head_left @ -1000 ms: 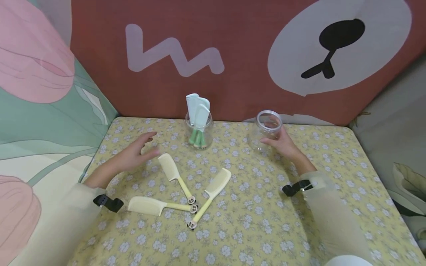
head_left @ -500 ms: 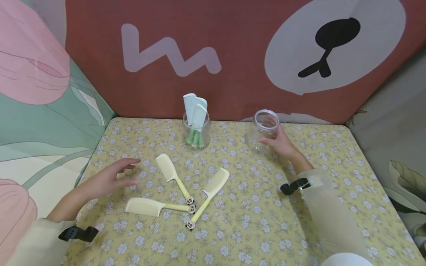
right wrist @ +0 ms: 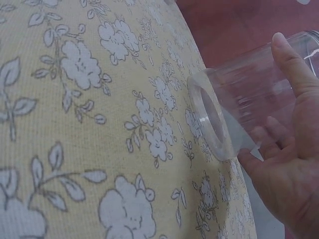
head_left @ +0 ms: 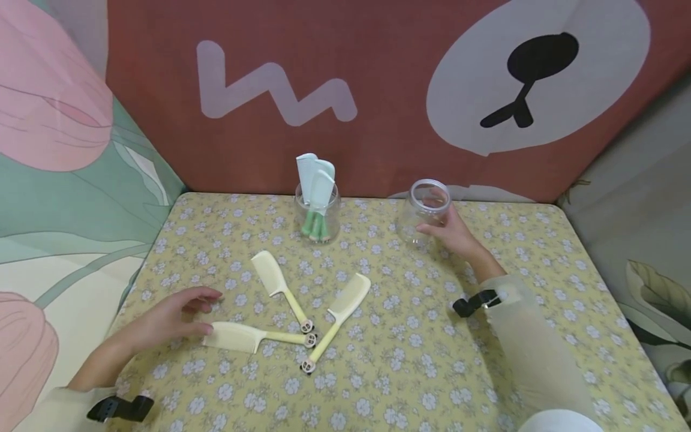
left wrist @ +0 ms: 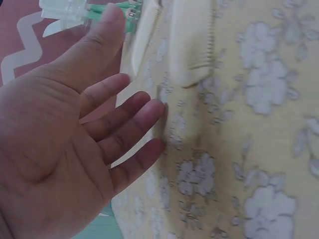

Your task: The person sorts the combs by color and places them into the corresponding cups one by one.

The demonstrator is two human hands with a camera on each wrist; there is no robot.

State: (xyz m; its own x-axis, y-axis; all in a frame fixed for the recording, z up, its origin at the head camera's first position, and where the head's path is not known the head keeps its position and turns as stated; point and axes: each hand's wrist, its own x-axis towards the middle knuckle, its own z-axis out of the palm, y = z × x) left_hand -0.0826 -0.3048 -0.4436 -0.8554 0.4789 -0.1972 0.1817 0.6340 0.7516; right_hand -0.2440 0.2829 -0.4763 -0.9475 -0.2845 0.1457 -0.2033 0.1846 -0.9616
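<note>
Three cream combs lie on the flowered tablecloth [head_left: 410, 360]: one at the upper left [head_left: 272, 275], one on the right [head_left: 348, 302], one nearest me [head_left: 233, 336]. My left hand [head_left: 202, 312] hovers palm down at the nearest comb's toothed end, fingers relaxed, holding nothing. In the left wrist view the left hand [left wrist: 124, 84] is spread beside that comb's head [left wrist: 192, 45]. My right hand [head_left: 439, 231] grips an empty clear jar [head_left: 426, 207] at the back of the table. In the right wrist view its thumb [right wrist: 286, 59] and fingers wrap the empty jar [right wrist: 234, 109].
A second clear jar [head_left: 318, 219] stands at the back centre and holds several pale blue combs with green handles. Printed cloth panels wall the table at the back and left. The table's right edge [head_left: 610, 282] drops to a grey cloth.
My left hand has drawn back from beside the jar of combs toward me and now sits by the nearest cream comb. The right hand stays on the empty jar.
</note>
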